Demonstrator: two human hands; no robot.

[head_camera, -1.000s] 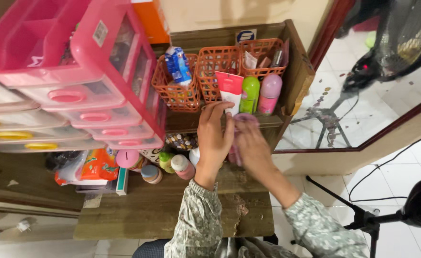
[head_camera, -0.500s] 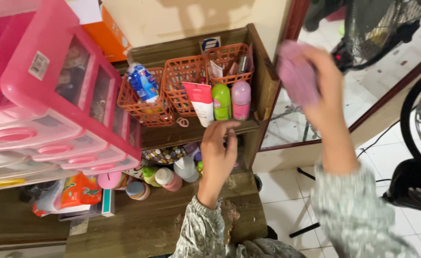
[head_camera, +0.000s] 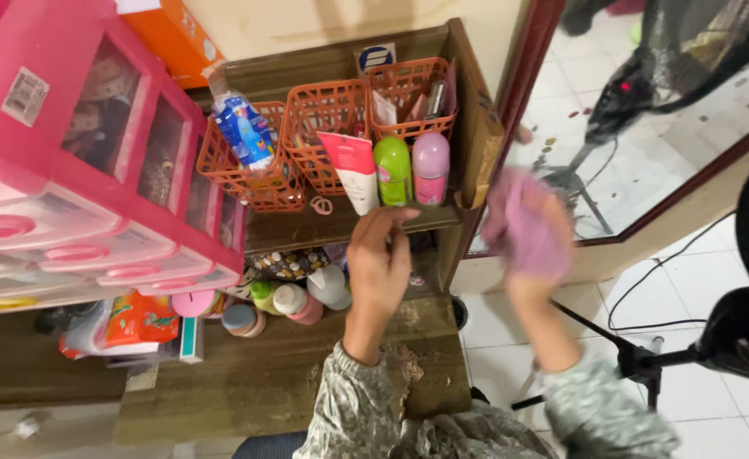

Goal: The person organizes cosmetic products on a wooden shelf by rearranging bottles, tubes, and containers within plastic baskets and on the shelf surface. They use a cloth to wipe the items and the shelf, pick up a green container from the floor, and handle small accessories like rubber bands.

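beside the orange baskets (head_camera: 323,127): a pink tube (head_camera: 353,170), green bottle (head_camera: 394,170), pink bottle (head_camera: 430,167); right hand (head_camera: 531,234) grips pink cloth (head_camera: 523,223).

Three orange mesh baskets (head_camera: 323,136) stand in a row on the shelf, above and just beyond the fingertips (head_camera: 404,214) of the left hand. In front of them, just above those fingertips, stand three containers: one pink-and-white tube (head_camera: 353,170), one green bottle (head_camera: 393,170) and one pink bottle (head_camera: 430,167). One blue packet (head_camera: 243,132) sits in the leftmost basket. Left of the fingers, one pink drawer unit (head_camera: 94,170) shows.
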